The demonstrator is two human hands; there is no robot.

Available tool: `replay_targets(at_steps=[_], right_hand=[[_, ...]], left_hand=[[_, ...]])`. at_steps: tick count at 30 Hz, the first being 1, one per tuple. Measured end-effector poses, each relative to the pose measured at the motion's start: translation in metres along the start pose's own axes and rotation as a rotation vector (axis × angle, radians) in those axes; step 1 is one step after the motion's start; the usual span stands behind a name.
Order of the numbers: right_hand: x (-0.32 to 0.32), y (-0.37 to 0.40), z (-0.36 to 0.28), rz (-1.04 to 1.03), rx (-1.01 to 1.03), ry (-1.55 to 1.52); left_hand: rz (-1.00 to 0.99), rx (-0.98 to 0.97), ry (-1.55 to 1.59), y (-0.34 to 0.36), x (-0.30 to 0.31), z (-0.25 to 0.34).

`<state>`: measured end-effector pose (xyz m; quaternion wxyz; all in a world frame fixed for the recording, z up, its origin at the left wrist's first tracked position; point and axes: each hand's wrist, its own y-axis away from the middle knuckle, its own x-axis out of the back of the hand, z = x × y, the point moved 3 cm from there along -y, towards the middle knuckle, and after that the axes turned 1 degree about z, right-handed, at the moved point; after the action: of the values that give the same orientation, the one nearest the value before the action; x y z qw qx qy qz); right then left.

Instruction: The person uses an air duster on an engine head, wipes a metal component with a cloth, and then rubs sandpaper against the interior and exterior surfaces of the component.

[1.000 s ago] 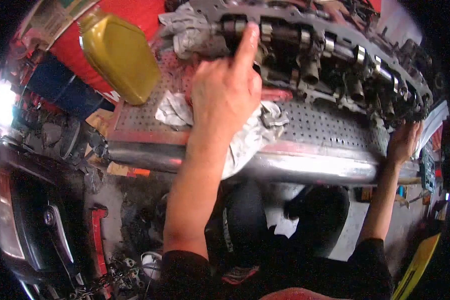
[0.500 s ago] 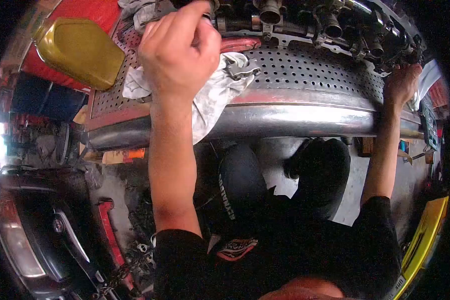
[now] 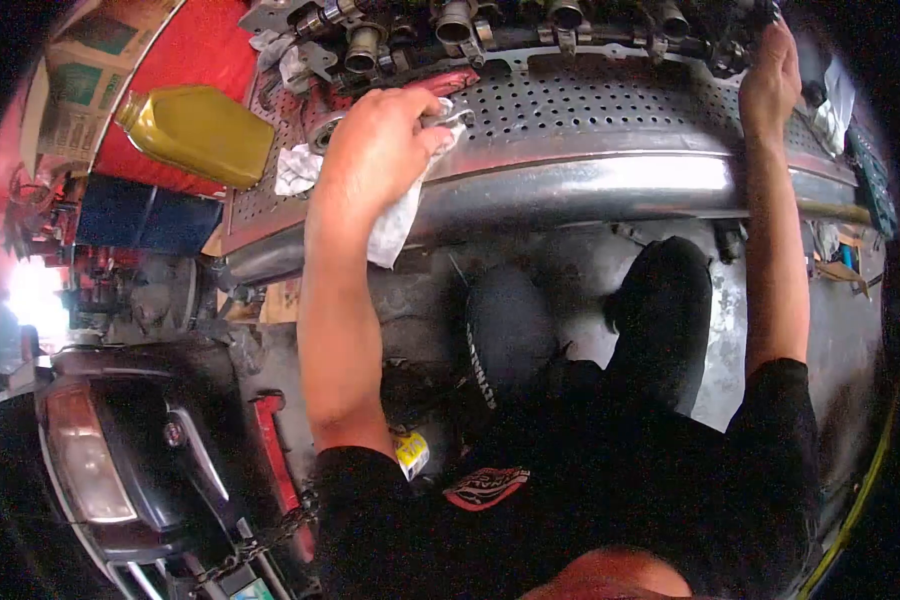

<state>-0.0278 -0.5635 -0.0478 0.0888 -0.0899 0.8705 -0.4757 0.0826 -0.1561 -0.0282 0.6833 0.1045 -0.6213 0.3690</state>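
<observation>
Bench (image 3: 590, 105), left hand (image 3: 375, 150) at rag (image 3: 394, 235)

– What's the count around the one table (image 3: 590, 110)?
– One gold bottle (image 3: 205, 135) and one engine head (image 3: 515, 45); along the engine head, four wide tubes (image 3: 364, 45) in view.
– And white cloth (image 3: 395, 235)?
– Several patches; how many separate pieces, I can't tell.
– The person?
– One left hand (image 3: 380, 150), one right hand (image 3: 770, 80), so two in all; two legs (image 3: 510, 320) as well.
– Beyond that?
– One green-printed cardboard box (image 3: 85, 70), one dark car (image 3: 155, 480) showing one headlight (image 3: 88, 460), and one red bar (image 3: 277, 455) beside it.
</observation>
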Motion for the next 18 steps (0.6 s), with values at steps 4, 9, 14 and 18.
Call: replay_targets(at_steps=[4, 9, 14, 18], right_hand=[[-0.008, 0.0, -0.024, -0.112, -0.187, -0.425], [-0.005, 0.0, -0.031, -0.116, -0.095, -0.344], [-0.006, 0.001, -0.031, -0.125, -0.148, -0.372], [-0.004, 0.002, -0.036, -0.138, -0.131, -0.391]], left_hand=[[0.062, 0.277, 0.299, 0.001, 0.013, -0.003], [0.181, 0.37, 1.482, 0.019, 0.002, -0.027], [0.146, 0.325, 1.55, 0.026, -0.001, -0.032], [0.08, 0.249, 1.777, 0.021, -0.002, -0.036]])
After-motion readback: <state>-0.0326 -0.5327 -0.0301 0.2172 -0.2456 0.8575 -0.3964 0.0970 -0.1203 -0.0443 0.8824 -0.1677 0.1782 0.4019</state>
